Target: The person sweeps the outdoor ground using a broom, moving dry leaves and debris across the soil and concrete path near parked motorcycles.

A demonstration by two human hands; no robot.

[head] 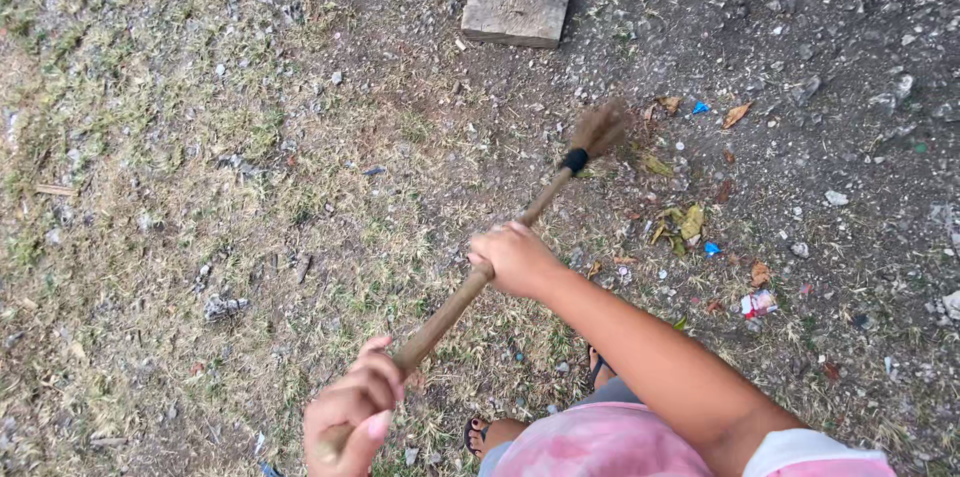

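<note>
Broom: wooden handle slanting over dry grass and dirt, blurred bristle head near scattered leaves. Right hand: arm outstretched, fist closed around mid-handle. Left hand: closed around the handle's near end. Stone block: well beyond.

The single head camera looks steeply down from standing height. It faces the ground ahead, feet at the bottom edge.

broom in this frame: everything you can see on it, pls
The broom has a thin brown wooden-looking stick, a black band near the head, and a brown bristle tuft blurred over the dirt. It slants from lower left to upper right. The left hand grips the near end, the right hand wraps the middle. Dry leaves lie beside the bristles.
</note>
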